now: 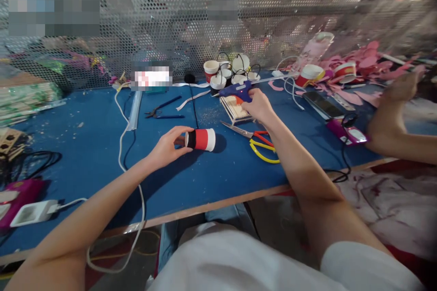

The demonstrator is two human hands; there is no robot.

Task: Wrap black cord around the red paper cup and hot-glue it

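Observation:
My left hand [170, 147] grips the black end of a paper cup [202, 139] with a red middle band and a white end. The cup is tilted on its side just over the blue table. In my right hand [258, 105] is a blue hot glue gun [235, 91], its nozzle pointing left. Beneath the gun lies a small rack of wooden sticks [233, 112]. Scissors [251, 135] with red and yellow handles lie partly behind my right forearm. A thin black cord runs from near the cup to a round black piece [189, 78].
Several cups with black wire loops [225, 74] stand at the mesh screen. Blue-handled pliers [165, 110] and glue sticks [135, 109] lie left of centre. A white cable [120, 148] crosses the table. At right are a phone [323, 104], a purple power strip [346, 132] and another person's arm [392, 132].

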